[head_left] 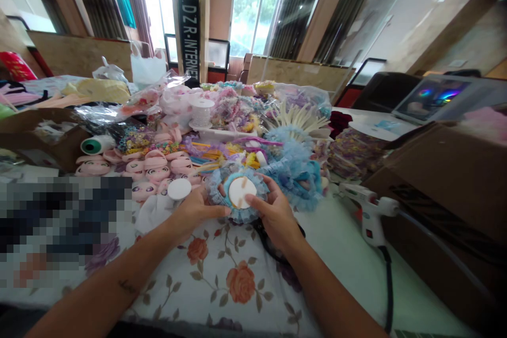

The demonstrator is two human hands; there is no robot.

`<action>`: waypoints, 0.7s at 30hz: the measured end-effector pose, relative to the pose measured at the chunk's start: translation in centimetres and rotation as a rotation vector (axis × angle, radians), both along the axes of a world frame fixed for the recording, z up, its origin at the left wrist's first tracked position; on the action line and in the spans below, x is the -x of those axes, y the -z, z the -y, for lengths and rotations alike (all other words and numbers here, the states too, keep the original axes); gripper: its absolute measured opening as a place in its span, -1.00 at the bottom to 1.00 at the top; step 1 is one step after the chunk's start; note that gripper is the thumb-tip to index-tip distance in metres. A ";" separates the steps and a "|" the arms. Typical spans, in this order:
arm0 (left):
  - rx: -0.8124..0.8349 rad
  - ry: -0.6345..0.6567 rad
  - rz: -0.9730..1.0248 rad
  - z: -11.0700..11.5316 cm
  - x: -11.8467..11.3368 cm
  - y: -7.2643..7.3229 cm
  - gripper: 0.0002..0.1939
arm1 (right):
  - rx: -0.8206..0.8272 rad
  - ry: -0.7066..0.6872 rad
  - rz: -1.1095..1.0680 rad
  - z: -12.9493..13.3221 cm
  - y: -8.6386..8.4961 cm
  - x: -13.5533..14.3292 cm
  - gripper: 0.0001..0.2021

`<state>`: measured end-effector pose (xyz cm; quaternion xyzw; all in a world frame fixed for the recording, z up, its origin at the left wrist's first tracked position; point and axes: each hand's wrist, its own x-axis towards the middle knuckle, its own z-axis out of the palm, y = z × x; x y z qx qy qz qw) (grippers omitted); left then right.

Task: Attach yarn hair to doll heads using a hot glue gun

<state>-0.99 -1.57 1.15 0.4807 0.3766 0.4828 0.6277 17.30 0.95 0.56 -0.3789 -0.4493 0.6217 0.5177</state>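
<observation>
Between my two hands is a round light-blue ruffled lace piece point(217, 182) with a white disc point(242, 193) at its centre. My left hand point(199, 203) grips its left edge, fingers partly behind the ruffle. On the right side my right hand point(273, 211) pinches it, the thumb lying on the white disc. The piece is held above the flowered tablecloth point(222, 269). Left of it lies another white disc point(179, 189) on white fabric. More blue lace point(303, 182) is heaped just beyond my right hand. A black object, partly hidden, sits beneath my right wrist.
A white glue gun point(370, 214) with a black cable rests at the right, beside a large brown box point(447, 185). Pink pieces with printed faces point(156, 169) lie at the left. Behind them are a white spool point(201, 112), bagged trims and a cardboard box point(39, 134).
</observation>
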 end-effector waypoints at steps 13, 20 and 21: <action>0.031 0.031 -0.036 0.1 0.4 -0.4 -0.68 | 0.014 0.004 0.014 -0.4 -0.6 -0.5 -0.32; 0.013 -0.153 -0.026 -0.6 2.6 -1.3 -0.65 | -0.023 0.291 -0.088 -1.8 -1.8 -2.6 -0.34; 0.001 -0.160 -0.042 -0.7 2.9 -1.3 -0.65 | -0.054 0.315 -0.125 -2.1 -2.0 -3.0 -0.36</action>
